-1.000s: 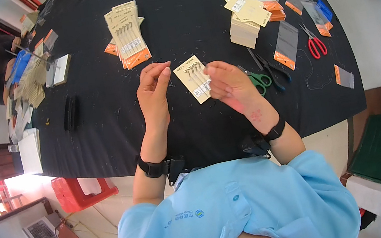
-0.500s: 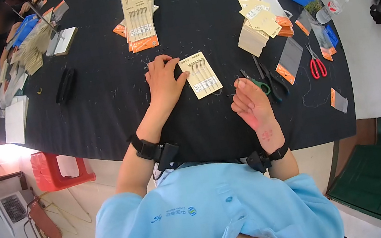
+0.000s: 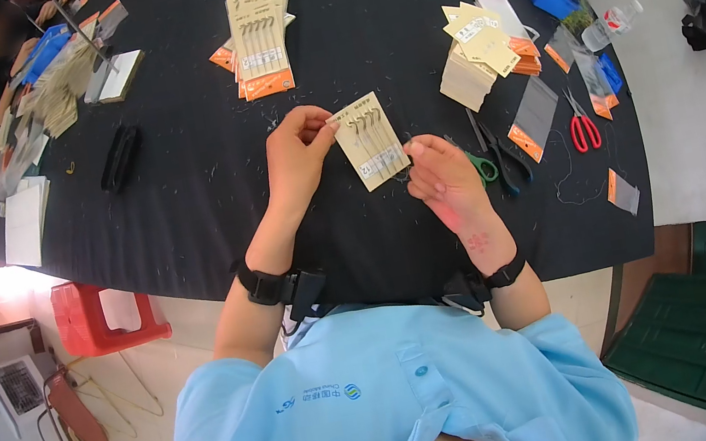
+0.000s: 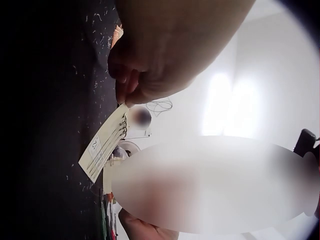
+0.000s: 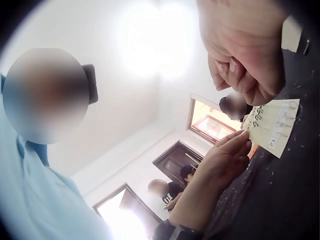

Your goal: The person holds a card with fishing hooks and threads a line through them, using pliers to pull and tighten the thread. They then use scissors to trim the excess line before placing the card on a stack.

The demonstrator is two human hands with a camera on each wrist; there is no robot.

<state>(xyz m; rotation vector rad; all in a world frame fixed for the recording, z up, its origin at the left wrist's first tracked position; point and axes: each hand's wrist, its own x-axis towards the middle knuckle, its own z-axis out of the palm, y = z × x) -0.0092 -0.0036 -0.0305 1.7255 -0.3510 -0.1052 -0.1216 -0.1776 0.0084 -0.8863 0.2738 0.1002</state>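
A cream card [image 3: 370,141] with several hooks on thin shanks and a white label marked 12 is tilted up near the table's front. My left hand [image 3: 298,157] pinches its upper left corner between thumb and fingers; the left wrist view shows the card [image 4: 104,145] hanging from those fingertips. Close by the card's right edge, my right hand [image 3: 446,175] has its fingers curled, thumb and index finger together on a thin dark piece, too small to make out. A fine loop of line shows beneath those fingertips. In the right wrist view, the right hand [image 5: 245,55] is above the card.
Finished-looking hook cards [image 3: 259,35] are stacked at the back. Blank cards [image 3: 469,75] are piled back right. Green-handled scissors [image 3: 482,167], pliers [image 3: 507,166], red scissors [image 3: 584,130] and plastic sleeves [image 3: 532,118] lie to the right. A black case [image 3: 120,158] lies left.
The left hand, earlier apart from the card and then resting at its left edge, now pinches its corner and tilts it. The right hand moved away rightward, then came back to the card's right edge.
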